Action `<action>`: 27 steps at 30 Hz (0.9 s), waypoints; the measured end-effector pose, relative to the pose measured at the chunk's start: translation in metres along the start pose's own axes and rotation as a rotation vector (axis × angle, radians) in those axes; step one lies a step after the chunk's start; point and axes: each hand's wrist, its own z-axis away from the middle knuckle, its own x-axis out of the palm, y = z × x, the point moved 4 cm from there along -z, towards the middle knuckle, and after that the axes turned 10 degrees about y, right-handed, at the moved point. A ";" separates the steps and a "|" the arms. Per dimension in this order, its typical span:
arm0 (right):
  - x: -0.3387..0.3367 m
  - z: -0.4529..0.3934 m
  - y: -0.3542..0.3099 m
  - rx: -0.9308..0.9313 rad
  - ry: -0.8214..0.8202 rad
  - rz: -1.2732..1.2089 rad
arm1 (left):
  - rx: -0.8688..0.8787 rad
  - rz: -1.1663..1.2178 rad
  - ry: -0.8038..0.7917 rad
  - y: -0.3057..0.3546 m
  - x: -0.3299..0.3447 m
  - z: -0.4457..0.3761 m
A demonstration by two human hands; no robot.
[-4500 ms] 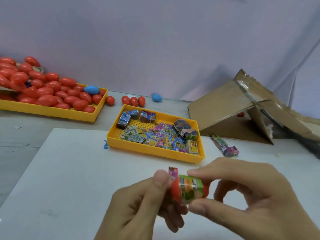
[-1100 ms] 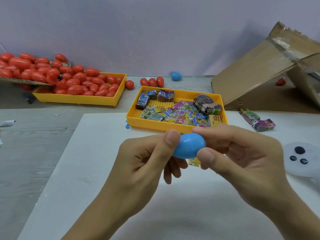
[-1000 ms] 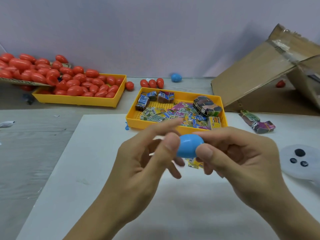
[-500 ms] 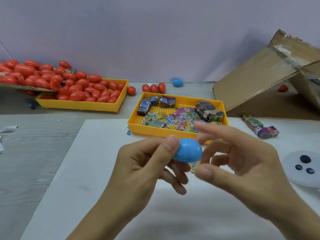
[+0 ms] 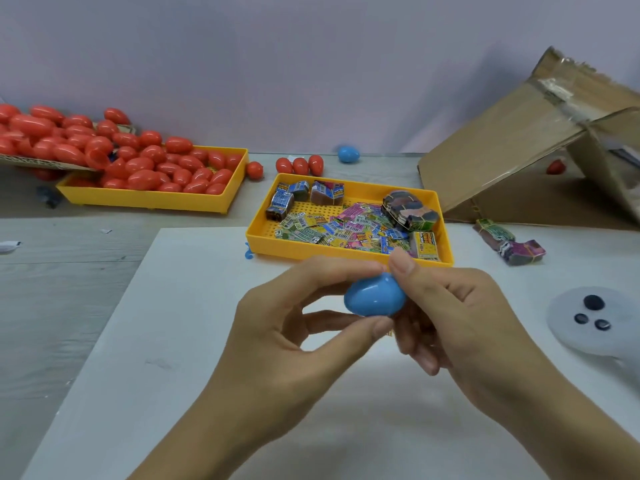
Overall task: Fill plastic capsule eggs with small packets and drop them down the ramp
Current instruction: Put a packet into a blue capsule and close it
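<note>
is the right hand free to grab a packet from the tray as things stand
Probably not yet: the right hand and left hand both grip the blue egg. The packet tray lies just beyond, nothing between.

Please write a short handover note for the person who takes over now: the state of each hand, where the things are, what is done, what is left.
Left hand and right hand both pinch one closed blue capsule egg above the white board.
Packets lie in the near yellow tray; red eggs fill the far yellow tray.
The cardboard ramp stands at the right.
Whether this egg is filled cannot be seen.
Left: check it, then drop it down the ramp.
</note>
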 end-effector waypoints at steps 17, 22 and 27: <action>-0.024 -0.012 -0.003 -0.061 0.109 -0.045 | -0.612 0.494 0.177 -0.011 -0.005 -0.011; -0.043 -0.025 0.012 0.014 0.088 0.422 | -0.622 0.340 0.230 -0.017 -0.010 -0.013; -0.042 -0.026 0.028 0.039 0.005 1.002 | -0.658 0.363 0.380 -0.021 -0.013 -0.011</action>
